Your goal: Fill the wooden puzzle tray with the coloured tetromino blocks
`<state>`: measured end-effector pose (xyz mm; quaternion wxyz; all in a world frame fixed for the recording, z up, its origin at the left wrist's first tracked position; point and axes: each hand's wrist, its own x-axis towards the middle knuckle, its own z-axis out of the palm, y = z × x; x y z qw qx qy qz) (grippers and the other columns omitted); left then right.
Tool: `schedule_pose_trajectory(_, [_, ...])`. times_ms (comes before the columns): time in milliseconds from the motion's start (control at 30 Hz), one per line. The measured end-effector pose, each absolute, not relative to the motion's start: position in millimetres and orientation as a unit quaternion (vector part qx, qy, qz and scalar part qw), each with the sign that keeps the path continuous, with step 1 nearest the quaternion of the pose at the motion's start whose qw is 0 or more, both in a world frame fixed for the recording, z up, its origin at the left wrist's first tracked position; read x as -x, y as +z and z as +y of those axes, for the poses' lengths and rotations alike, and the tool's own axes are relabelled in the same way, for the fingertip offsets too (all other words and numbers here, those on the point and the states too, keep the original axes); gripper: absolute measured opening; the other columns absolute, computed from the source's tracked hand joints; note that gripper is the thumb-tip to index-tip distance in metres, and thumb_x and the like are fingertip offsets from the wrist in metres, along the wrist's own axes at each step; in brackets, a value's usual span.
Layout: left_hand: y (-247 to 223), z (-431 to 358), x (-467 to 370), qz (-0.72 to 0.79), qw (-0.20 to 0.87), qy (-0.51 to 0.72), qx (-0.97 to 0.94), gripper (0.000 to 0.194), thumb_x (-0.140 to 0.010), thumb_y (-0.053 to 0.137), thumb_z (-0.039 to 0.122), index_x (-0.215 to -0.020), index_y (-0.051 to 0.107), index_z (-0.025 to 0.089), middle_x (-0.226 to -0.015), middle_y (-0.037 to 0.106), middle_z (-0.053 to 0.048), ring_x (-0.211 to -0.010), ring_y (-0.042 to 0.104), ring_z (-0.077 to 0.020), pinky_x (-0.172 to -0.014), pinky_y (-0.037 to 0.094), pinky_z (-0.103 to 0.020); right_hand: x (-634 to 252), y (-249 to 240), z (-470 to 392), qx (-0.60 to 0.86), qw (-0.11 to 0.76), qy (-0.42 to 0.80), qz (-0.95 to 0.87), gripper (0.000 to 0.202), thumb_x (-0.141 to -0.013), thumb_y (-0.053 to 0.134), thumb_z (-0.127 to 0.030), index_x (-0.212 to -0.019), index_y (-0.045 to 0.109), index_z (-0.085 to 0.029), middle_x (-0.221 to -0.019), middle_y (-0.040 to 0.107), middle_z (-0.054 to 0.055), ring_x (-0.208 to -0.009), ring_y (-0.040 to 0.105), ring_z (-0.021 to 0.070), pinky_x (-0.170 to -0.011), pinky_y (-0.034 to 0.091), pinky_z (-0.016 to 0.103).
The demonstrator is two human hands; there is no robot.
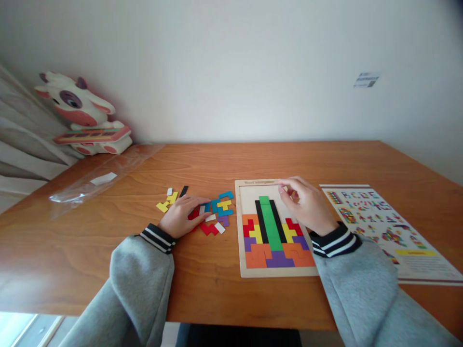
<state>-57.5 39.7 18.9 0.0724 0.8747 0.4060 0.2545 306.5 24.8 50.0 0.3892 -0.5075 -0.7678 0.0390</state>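
Observation:
My left hand point(183, 217) rests over loose wooden puzzle pieces, thumb and fingers apart, partly covering a red piece. Around its fingertips lie blue pieces point(214, 206), a yellow piece point(224, 205), a purple piece point(224, 220) and white pieces point(220, 228). My right hand point(307, 205) hovers at the upper right of a pale puzzle board point(241, 270), thumb and index finger curled together; whatever is between their tips is too small to make out. On the board, a green strip point(272, 221) runs between two black bars, with red, yellow, purple and orange pieces around it.
A printed pattern sheet point(387, 221) lies right of the board, partly under my right sleeve. At the back left stand a toy cow with a keyboard point(94, 137) and a clear plastic bag point(75, 193) by the curtain. A wall point(235, 72) borders the table's back edge.

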Motion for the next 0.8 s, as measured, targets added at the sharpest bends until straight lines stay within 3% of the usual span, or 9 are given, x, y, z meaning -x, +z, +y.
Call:
schedule_pose_trajectory(333, [28, 40, 65, 0.383, 0.075, 0.255, -0.885, 0.040, -0.090, 0.065, 0.049, -0.119, 0.069, 0.020, -0.113, 0.074, -0.009, -0.104, 0.068, -0.0247, -0.095, 0.054, -0.039, -309, 56, 24, 0.507, 0.393, 0.029, -0.766, 0.016, -0.095, 0.053, -0.022, -0.103, 0.066, -0.019, -0.097, 0.070, 0.007, -0.073, 0.065, 0.0172, -0.072, 0.053, 0.034])
schedule_pose_trajectory(567, [39, 40, 98, 0.342, 0.082, 0.236, -0.906, 0.052, -0.070, 0.082, 0.058, -0.107, 0.074, 0.022, -0.099, 0.078, -0.006, -0.087, 0.073, -0.0228, -0.083, 0.059, -0.036, -308, 54, 23, 0.505, 0.387, 0.027, -0.771, 0.016, -0.096, 0.053, -0.024, -0.104, 0.066, -0.020, -0.097, 0.070, 0.007, -0.072, 0.065, 0.0174, -0.070, 0.054, 0.034])
schedule_pose_trajectory(800, [35, 38, 95, 0.342, 0.085, 0.245, -0.903, 0.045, -0.074, 0.082, 0.052, -0.106, 0.074, 0.021, -0.099, 0.078, -0.007, -0.088, 0.074, -0.0221, -0.085, 0.059, -0.036, -306, 52, 23, 0.505, 0.376, 0.024, -0.777, 0.017, -0.096, 0.053, -0.025, -0.105, 0.066, -0.020, -0.097, 0.070, 0.007, -0.073, 0.066, 0.0181, -0.070, 0.053, 0.034])
